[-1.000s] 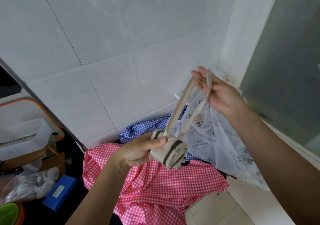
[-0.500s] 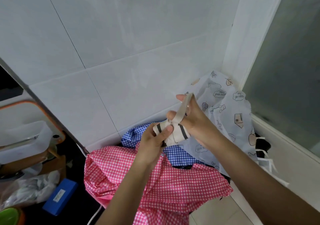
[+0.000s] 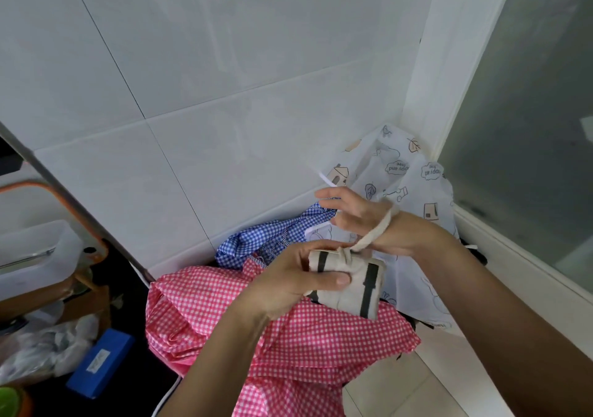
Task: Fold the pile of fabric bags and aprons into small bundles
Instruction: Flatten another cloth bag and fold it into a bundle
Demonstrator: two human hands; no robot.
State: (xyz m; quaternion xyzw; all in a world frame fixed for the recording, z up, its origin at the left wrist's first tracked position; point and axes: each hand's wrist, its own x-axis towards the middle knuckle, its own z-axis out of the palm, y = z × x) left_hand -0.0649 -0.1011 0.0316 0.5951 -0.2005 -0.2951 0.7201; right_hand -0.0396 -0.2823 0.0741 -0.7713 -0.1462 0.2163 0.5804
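One beige canvas bundle (image 3: 351, 285), folded into a compact block with black stripes, is held above the pile. The left hand (image 3: 285, 283) grips it: fingers (image 3: 316, 246) curl over its top edge and the thumb is pressed across its face. One beige woven strap (image 3: 377, 232) runs from the top of the bundle and loops round the back of the right hand (image 3: 362, 221). That hand's fingers (image 3: 327, 194) are loosely extended and grip nothing.

Three loose pieces lie below in the corner of the white tiled wall (image 3: 224, 63):
- one pink checked cloth (image 3: 305, 339), crumpled
- one blue checked cloth (image 3: 253, 245)
- one glossy white printed sheet (image 3: 417, 188)

One blue rectangular box (image 3: 100, 362) lies at lower left.
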